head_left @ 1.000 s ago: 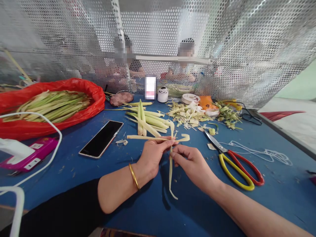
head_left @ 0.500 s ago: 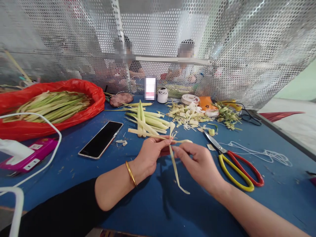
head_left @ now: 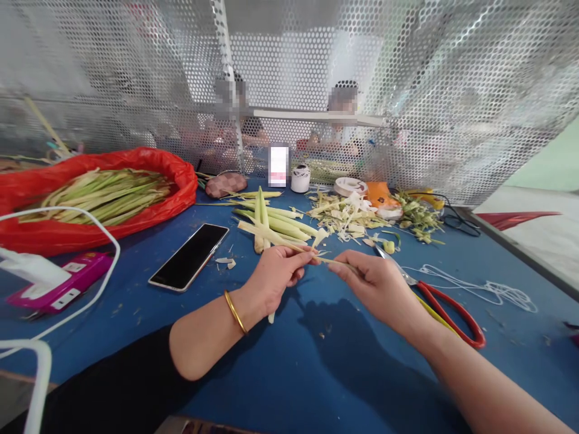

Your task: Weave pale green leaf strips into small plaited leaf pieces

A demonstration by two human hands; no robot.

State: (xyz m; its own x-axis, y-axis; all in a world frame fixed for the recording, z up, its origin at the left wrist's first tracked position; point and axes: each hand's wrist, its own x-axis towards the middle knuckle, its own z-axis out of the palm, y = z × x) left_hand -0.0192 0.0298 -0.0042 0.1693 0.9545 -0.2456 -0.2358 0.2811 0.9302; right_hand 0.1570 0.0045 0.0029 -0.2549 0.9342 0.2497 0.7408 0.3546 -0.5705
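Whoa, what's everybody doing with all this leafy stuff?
Someone at the blue table is working on a pale plant strip, pinching it with the left hand and the right hand, and a short stretch shows between them. More leafy pieces lie just beyond, and a red bag holds a bunch too. Scissors lie partly hidden by the right arm.

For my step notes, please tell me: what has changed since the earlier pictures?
The right hand let go of the hanging strip, whose end seemingly now shows further left, and moved rightward to grip the sideways strip. The left hand still pinches the strips; scissors and dark phone stayed.
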